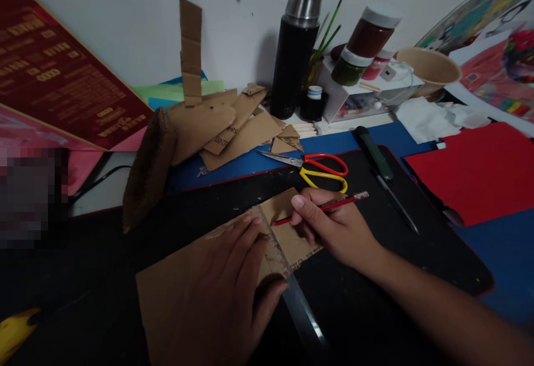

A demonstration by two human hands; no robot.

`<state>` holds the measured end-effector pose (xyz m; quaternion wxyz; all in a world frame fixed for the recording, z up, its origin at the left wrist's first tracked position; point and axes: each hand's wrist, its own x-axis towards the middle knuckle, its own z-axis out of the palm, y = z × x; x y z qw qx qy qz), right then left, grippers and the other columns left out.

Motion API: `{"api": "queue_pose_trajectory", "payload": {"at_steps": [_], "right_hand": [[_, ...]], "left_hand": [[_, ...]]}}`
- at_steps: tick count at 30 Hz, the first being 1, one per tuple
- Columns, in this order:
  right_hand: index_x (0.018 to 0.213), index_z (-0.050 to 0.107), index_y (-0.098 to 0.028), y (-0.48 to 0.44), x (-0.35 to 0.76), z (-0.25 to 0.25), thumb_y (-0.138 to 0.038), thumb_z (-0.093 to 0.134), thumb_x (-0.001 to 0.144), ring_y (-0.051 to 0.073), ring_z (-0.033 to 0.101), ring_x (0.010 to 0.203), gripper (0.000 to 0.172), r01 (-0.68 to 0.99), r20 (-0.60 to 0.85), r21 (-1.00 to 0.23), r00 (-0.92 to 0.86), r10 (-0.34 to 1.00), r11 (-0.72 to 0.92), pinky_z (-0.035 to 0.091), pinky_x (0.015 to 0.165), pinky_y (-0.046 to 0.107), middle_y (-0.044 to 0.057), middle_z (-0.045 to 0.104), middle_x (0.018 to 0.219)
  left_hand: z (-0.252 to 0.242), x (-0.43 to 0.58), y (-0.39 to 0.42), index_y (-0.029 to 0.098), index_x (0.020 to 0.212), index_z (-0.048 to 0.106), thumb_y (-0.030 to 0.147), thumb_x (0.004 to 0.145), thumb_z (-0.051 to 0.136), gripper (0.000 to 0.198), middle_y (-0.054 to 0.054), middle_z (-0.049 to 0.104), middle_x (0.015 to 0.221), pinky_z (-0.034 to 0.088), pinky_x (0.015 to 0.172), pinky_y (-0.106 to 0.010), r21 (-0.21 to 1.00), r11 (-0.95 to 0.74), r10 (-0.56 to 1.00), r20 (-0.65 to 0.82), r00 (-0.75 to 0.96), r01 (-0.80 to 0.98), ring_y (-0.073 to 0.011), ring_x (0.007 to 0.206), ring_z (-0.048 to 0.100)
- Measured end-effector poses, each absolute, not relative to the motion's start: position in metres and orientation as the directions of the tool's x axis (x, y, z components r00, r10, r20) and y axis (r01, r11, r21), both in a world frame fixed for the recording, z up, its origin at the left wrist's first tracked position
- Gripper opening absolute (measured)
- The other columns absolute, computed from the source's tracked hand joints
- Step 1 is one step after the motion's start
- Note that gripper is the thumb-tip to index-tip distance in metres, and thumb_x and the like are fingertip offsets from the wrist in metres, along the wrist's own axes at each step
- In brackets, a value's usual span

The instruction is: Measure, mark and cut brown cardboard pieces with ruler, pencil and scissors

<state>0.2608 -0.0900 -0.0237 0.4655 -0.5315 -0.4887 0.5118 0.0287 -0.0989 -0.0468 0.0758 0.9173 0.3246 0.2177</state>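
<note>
A flat piece of brown cardboard (175, 277) lies on the black mat, with a clear ruler (303, 313) laid across it. My left hand (233, 282) rests flat on the cardboard, fingers stretched out, the fingertips and thumb pressing the ruler's edge. In my right hand (334, 227) is a red pencil (340, 203), pinched between thumb and fingers. The pencil's tip is at the cardboard just right of the ruler. Scissors (302, 161) with one red and one yellow handle lie just beyond my right hand.
A green-handled utility knife (377, 157) lies at the right of the black mat (442, 260). Behind stand a black thermos (295, 60), paint jars (371, 32) and cardboard scraps (246, 138). Red paper (479, 171) is at right; a yellow-handled tool (19, 330) is at lower left.
</note>
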Motion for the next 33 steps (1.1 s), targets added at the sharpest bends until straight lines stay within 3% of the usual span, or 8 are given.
{"api": "queue_pose_trajectory", "payload": {"at_steps": [17, 23, 33], "right_hand": [[0.073, 0.07, -0.021, -0.095, 0.257, -0.02, -0.064, 0.068, 0.104, 0.012, 0.048, 0.043, 0.053, 0.023, 0.001, -1.0, 0.137, 0.991, -0.002, 0.036, 0.044, 0.025, -0.004, 0.055, 0.049], [0.074, 0.068, -0.022, -0.094, 0.251, -0.024, -0.071, 0.068, 0.1, 0.011, 0.045, 0.041, 0.055, -0.052, -0.063, -0.997, 0.141, 0.988, -0.056, 0.034, 0.042, 0.025, -0.005, 0.052, 0.047], [0.074, 0.067, -0.021, -0.087, 0.252, -0.037, -0.074, 0.071, 0.096, 0.011, 0.043, 0.039, 0.058, -0.138, -0.084, -0.988, 0.125, 0.989, -0.066, 0.033, 0.044, 0.025, -0.007, 0.049, 0.044]], "left_hand": [[-0.048, 0.028, -0.102, 0.015, 0.143, 0.057, 0.037, 0.108, 0.058, 0.041, -0.019, 0.07, 0.149, 0.057, 0.113, -0.057, 0.323, -0.749, 0.661, 0.317, 0.68, 0.578, -0.0377, 0.144, 0.062], [-0.048, 0.027, -0.105, 0.016, 0.144, 0.058, 0.035, 0.107, 0.06, 0.041, -0.018, 0.068, 0.152, 0.056, 0.116, -0.058, 0.347, -0.731, 0.681, 0.318, 0.659, 0.588, -0.0375, 0.147, 0.06], [-0.05, 0.031, -0.109, 0.017, 0.144, 0.063, 0.033, 0.106, 0.063, 0.041, -0.018, 0.067, 0.153, 0.052, 0.12, -0.06, 0.251, -0.756, 0.654, 0.317, 0.686, 0.605, -0.0375, 0.148, 0.059]]}}
